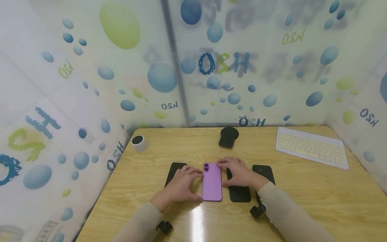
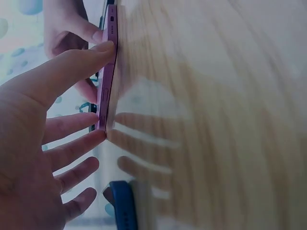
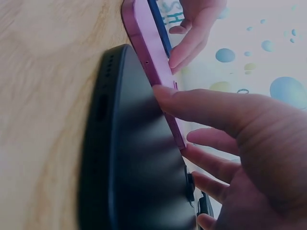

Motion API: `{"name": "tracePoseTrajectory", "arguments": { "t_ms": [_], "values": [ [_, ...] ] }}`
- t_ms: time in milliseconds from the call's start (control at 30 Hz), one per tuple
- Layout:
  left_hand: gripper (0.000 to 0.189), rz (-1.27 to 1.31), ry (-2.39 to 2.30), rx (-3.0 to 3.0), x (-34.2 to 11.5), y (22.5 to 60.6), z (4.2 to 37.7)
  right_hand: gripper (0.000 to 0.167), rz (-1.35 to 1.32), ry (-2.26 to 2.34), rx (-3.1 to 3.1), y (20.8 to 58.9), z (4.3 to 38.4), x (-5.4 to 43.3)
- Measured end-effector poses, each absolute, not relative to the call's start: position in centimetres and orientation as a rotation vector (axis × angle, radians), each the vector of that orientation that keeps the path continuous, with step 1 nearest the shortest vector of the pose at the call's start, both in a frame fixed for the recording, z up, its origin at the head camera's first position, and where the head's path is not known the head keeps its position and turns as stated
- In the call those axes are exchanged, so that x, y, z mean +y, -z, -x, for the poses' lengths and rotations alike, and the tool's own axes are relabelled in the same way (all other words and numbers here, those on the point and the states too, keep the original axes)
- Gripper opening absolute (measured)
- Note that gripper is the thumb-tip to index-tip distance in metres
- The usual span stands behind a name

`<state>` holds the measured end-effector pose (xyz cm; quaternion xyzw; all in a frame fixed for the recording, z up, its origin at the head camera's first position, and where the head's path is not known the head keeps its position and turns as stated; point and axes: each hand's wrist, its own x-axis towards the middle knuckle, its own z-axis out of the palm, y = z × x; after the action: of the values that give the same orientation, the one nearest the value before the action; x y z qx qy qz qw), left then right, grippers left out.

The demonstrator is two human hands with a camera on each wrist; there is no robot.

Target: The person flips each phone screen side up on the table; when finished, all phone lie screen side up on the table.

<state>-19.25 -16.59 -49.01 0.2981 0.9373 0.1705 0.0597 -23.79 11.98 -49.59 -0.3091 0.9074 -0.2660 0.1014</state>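
A pink phone lies back up between both hands, its camera lenses at the top left. My left hand is at its left edge, thumb near the bottom corner and fingertips farther up; in the left wrist view the thumb touches the pink side. From the other side, my right hand has its index finger at the top right corner and its thumb against the right edge. Fingers of both hands are extended. A black phone lies partly under my right hand, another black phone behind my left.
A third dark phone lies beyond my right wrist. At the back stand a small white round speaker and a black stand. A white keyboard lies at the back right of the wooden table. Patterned curtains enclose it.
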Motion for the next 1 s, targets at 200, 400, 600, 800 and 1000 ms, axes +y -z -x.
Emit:
{"name": "tracePoseTrajectory", "arguments": {
  "t_ms": [200, 400, 600, 800, 1000],
  "values": [
    [0.087, -0.899, -0.473, 2.857, -16.0, 49.1, 19.1, 0.08, 0.881, 0.824, 2.68, 49.8, 23.6, 11.8],
    [0.09, -0.899, -0.412, 2.891, -15.5, 48.8, 18.8, 0.081, 0.874, 0.862, 2.681, 49.9, 23.6, 11.7],
    [0.089, -0.908, -0.387, 2.907, -15.4, 48.6, 18.9, 0.08, 0.849, 0.9, 2.683, 50.0, 23.8, 11.6],
    [0.088, -0.918, -0.363, 2.914, -15.3, 48.5, 18.8, 0.078, 0.852, 0.932, 2.682, 50.0, 23.7, 11.5],
    [0.086, -0.933, -0.344, 2.91, -15.4, 48.5, 18.8, 0.074, 0.82, 0.958, 2.707, 50.1, 23.5, 11.4]
  ]
}}
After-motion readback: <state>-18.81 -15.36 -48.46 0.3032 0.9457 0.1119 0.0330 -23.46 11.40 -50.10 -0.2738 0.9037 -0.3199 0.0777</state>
